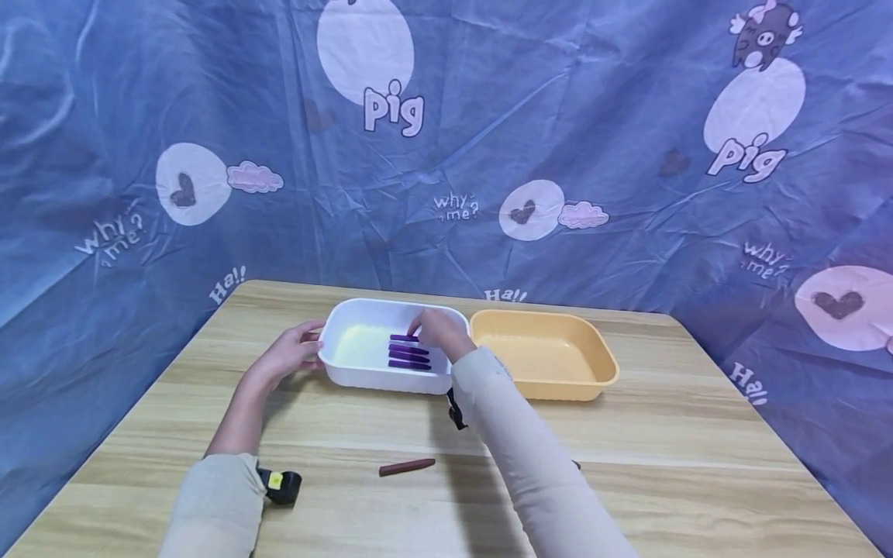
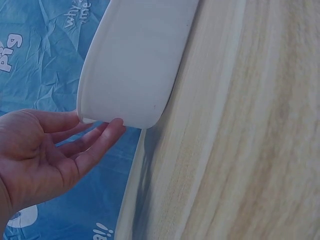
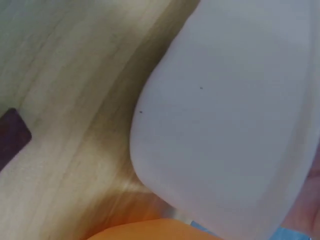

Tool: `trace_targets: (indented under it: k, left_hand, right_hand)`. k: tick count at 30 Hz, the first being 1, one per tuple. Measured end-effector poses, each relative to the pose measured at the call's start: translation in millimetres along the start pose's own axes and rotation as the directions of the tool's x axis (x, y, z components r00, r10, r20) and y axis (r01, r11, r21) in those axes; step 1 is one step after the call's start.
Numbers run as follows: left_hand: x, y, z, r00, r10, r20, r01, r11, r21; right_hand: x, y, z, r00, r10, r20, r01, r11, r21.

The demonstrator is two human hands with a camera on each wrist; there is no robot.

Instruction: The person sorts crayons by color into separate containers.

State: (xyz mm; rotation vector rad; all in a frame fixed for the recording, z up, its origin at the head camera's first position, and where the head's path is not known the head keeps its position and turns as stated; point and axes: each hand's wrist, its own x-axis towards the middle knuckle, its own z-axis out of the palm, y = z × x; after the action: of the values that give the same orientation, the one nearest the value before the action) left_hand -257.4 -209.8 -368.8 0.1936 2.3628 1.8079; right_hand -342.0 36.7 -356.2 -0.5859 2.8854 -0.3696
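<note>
Head view: inside the white tray [image 1: 384, 379], my right hand [image 1: 436, 328] is at the farthest purple stick [image 1: 401, 338] — fingers pinching or merely touching, I can't tell. A clumsy lift could skew the other sticks [image 1: 408, 357]. Left wrist: my left hand [image 2: 44, 155] pinches the tray's end; slackening might let it slide. Right wrist: tray hides my fingertips.

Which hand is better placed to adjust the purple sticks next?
Likely the right hand: it reaches inside the white tub by the purple sticks; the left hand holds the tub's end.
</note>
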Motion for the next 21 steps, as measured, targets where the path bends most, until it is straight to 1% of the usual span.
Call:
trace_targets:
  k: [2, 9, 12, 13, 17, 19, 21]
  left_hand:
    - [-0.2, 0.1, 0.3, 1.0, -0.001, 0.001, 0.001, 1.0, -0.001]
    - [0.5, -1.5, 0.4, 1.0, -0.008, -0.006, 0.008, 1.0, 0.0]
    - [1.0, -2.5, 0.7, 1.0, -0.012, -0.008, 0.012, 1.0, 0.0]
    - [1.1, -2.8, 0.9, 1.0, -0.014, -0.009, 0.014, 1.0, 0.0]
    - [1.2, -2.5, 1.3, 1.0, -0.011, -0.006, 0.011, 1.0, 0.002]
    - [1.2, -2.1, 0.8, 1.0, -0.014, -0.009, 0.014, 1.0, -0.001]
    - [0.9, -1.3, 0.2, 1.0, -0.013, -0.008, 0.013, 1.0, -0.001]
  right_hand:
    - [0.0, 0.6, 1.9, 1.0, -0.001, -0.009, 0.001, 1.0, 0.017]
    - [1.8, 6.2, 8.4, 0.999, -0.017, -0.036, 0.018, 1.0, 0.001]
    - [1.9, 9.6, 9.8, 0.997, -0.042, -0.063, 0.041, 0.999, -0.016]
    - [1.5, 10.4, 9.3, 0.996, -0.052, -0.074, 0.052, 0.999, -0.005]
    - [-4.0, 12.2, -0.4, 0.987, -0.093, -0.128, 0.099, 0.994, 0.037]
    - [-9.8, 13.1, -9.2, 0.984, -0.109, -0.139, 0.122, 0.989, 0.083]
    - [-16.9, 16.2, -18.5, 0.977, -0.142, -0.162, 0.16, 0.982, 0.101]
